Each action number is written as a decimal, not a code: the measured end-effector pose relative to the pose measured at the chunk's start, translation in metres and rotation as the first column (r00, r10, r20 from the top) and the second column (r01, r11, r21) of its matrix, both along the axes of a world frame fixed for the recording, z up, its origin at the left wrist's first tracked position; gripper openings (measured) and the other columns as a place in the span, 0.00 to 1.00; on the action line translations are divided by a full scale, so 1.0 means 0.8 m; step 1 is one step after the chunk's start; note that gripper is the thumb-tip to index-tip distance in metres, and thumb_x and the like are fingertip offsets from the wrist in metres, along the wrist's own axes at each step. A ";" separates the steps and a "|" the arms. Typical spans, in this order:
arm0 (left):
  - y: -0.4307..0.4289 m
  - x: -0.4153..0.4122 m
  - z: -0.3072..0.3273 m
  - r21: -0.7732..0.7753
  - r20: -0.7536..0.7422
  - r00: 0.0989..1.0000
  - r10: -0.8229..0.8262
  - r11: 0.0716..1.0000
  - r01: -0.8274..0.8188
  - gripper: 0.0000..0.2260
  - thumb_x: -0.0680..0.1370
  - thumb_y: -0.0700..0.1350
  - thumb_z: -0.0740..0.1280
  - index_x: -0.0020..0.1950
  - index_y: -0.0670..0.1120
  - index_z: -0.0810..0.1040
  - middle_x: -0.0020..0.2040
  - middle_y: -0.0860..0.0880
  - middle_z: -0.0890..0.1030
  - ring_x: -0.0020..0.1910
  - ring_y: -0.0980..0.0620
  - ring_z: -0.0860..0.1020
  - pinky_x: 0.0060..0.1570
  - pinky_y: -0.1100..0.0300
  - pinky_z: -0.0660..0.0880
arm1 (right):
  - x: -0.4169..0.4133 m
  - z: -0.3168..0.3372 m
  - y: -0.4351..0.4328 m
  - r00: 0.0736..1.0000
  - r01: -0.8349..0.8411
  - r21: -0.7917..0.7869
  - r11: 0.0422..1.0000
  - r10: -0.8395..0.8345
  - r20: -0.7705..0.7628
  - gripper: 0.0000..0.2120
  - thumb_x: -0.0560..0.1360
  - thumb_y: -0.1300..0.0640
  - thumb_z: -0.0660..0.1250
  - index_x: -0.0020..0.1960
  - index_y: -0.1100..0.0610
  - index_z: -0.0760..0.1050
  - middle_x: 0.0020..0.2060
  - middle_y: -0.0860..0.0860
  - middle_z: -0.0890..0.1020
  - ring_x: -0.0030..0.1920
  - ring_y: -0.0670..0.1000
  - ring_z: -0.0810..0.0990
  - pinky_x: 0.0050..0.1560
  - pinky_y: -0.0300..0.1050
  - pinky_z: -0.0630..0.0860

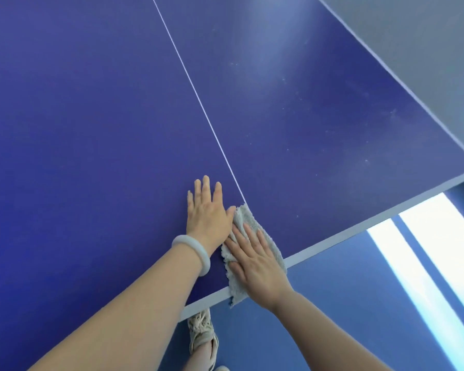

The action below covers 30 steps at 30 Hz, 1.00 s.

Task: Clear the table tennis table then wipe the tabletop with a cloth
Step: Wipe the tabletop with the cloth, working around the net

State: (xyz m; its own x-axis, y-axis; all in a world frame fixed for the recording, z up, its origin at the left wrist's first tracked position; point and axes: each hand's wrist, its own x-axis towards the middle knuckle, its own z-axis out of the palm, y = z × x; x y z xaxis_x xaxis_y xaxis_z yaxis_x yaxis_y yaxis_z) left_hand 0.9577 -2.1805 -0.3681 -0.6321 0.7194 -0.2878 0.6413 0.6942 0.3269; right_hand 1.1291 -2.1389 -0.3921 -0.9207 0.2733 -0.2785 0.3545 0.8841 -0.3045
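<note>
Head cam: cloth [255, 238] flat under R hand [257, 269], beside L hand [208, 214].

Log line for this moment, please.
phase: wiping | right hand: flat on cloth at near edge | left hand: flat on tabletop beside cloth

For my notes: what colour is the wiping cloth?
The cloth is pale grey, clearest in the head view.

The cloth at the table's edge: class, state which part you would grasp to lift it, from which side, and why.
Pinch the corner of the cloth that overhangs the table edge, coming from the near side, below the right hand. The rest lies flat under that open palm, so probably only the overhang gives a free fold.
</note>
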 end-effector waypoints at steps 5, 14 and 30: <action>0.058 -0.002 -0.027 -0.119 0.052 0.999 0.014 0.993 -0.008 0.32 0.82 0.63 0.44 0.79 0.49 0.35 0.78 0.43 0.31 0.77 0.41 0.31 0.73 0.41 0.32 | 0.036 -0.002 0.105 0.996 0.090 0.087 0.992 -0.090 -0.002 0.26 0.85 0.44 0.42 0.80 0.44 0.40 0.79 0.41 0.40 0.79 0.47 0.35 0.78 0.50 0.35; 0.055 0.004 -0.048 -0.150 -0.055 0.998 -0.003 0.989 -0.005 0.35 0.80 0.64 0.43 0.77 0.49 0.29 0.76 0.43 0.27 0.75 0.41 0.28 0.73 0.40 0.32 | 0.052 -0.005 0.126 0.994 -0.078 0.085 0.993 0.084 -0.070 0.25 0.85 0.49 0.49 0.81 0.50 0.53 0.81 0.48 0.51 0.81 0.53 0.46 0.79 0.52 0.40; 0.056 -0.019 -0.040 -0.274 0.038 0.975 0.218 0.941 -0.199 0.46 0.66 0.79 0.44 0.69 0.59 0.20 0.70 0.50 0.18 0.72 0.46 0.22 0.72 0.39 0.30 | 0.034 -0.019 0.216 0.972 -0.202 0.160 0.966 0.217 -0.085 0.26 0.85 0.49 0.47 0.82 0.49 0.50 0.81 0.49 0.50 0.81 0.55 0.47 0.77 0.58 0.49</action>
